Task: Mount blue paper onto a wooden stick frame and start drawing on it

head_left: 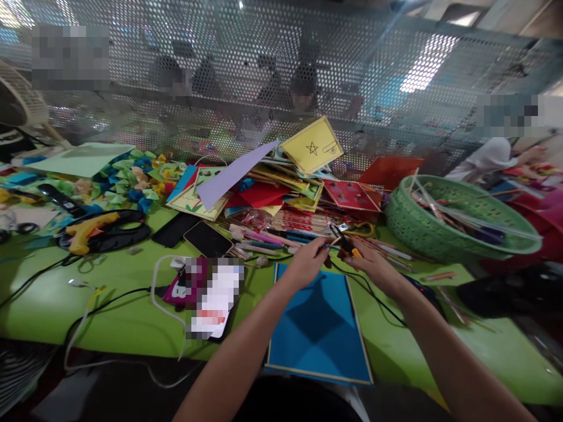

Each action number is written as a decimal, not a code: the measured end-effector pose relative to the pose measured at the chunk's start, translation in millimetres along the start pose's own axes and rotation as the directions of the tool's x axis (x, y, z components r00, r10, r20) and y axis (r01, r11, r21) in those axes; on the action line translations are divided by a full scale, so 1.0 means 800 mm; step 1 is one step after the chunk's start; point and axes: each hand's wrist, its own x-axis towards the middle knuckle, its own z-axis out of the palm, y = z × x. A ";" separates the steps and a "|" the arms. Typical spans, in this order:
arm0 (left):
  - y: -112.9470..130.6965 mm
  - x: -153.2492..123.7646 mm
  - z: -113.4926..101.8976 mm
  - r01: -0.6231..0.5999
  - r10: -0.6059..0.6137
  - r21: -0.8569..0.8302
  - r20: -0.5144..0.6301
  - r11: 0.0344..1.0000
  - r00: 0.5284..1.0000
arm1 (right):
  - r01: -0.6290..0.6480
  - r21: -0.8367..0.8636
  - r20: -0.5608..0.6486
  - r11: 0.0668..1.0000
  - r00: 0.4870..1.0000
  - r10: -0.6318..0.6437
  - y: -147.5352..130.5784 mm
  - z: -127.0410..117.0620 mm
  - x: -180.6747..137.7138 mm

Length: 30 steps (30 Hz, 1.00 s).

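Observation:
My right hand point(372, 266) is closed around cutting pliers point(355, 252) with orange and black handles, their dark jaws pointing up and left. Close beside them, my left hand point(308, 261) pinches a thin pale stick point(335, 240) whose end lies near the jaws. Blur hides whether the jaws touch it. Below both hands a blue sheet point(314, 351) with pale strips along its edges lies on the green table point(127, 328). Shadows of my hands fall across the sheet.
Behind my hands lies a heap of coloured cards point(264, 196) and sticks. At right stands a green basket point(409, 228) holding sticks. A yellow glue gun point(90, 231), a lit phone point(220, 299), a dark phone point(207, 239) and cables lie left. A perforated metal screen point(246, 111) rises behind.

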 end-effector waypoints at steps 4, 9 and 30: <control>0.000 0.000 0.000 -0.003 0.003 0.014 0.003 1.000 1.000 | 0.017 -0.066 0.005 0.998 1.000 -0.016 0.001 -0.001 0.002; 0.002 0.000 -0.001 0.000 0.000 0.037 0.000 0.999 1.000 | 0.015 -0.139 0.010 0.990 1.000 -0.014 0.001 -0.004 0.005; 0.006 -0.004 -0.004 0.027 -0.025 0.181 -0.015 0.983 1.000 | -0.115 -0.397 -0.139 0.911 0.988 0.064 0.055 -0.039 0.019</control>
